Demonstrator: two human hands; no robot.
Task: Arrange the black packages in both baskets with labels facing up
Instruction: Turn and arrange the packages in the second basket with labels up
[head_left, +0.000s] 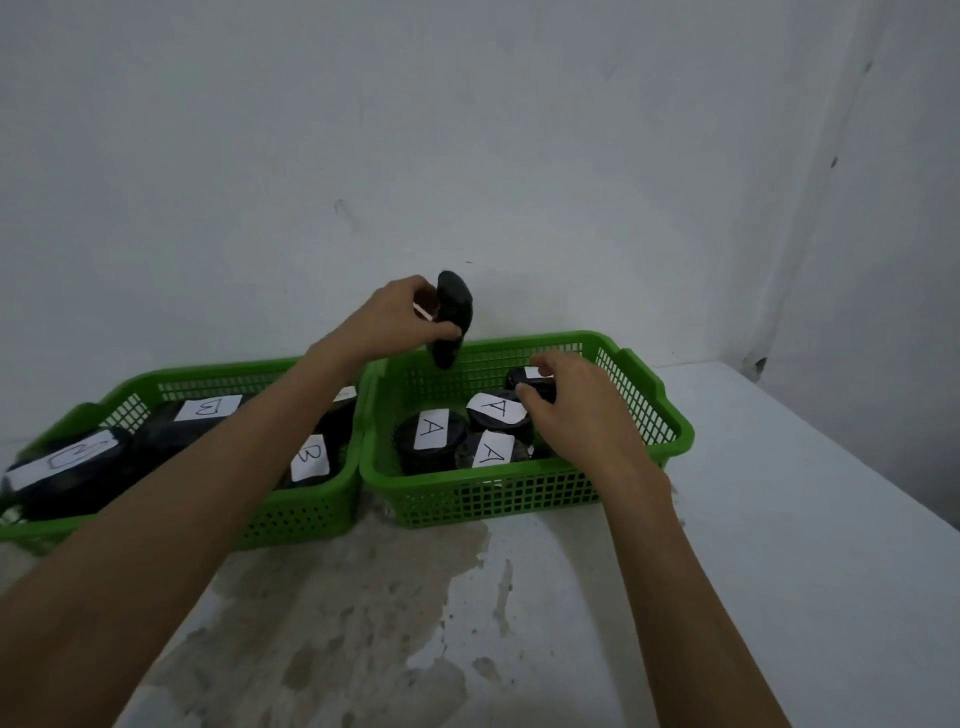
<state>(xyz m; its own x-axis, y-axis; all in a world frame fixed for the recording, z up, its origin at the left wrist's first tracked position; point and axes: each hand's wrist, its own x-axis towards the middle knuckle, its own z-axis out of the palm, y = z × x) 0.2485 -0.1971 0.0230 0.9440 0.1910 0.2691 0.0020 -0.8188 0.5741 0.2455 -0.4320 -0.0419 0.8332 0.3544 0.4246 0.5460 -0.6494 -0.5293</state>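
Two green baskets stand side by side on the table. The left basket (306, 514) holds black packages with white B labels (208, 408) facing up. In the right basket (519, 499) lie round black packages with A labels (432, 428) up. My left hand (395, 317) holds a black package (452, 317) on edge above the right basket's back left corner; a bit of its white label shows by my fingers. My right hand (576, 410) reaches into the right basket and grips a black package (530, 382) at the back, label partly showing.
A white wall stands close behind the baskets, and a corner lies to the right. The pale table (753, 519) has a stained, worn patch in front of the baskets. My forearms cross over the left basket and the table front.
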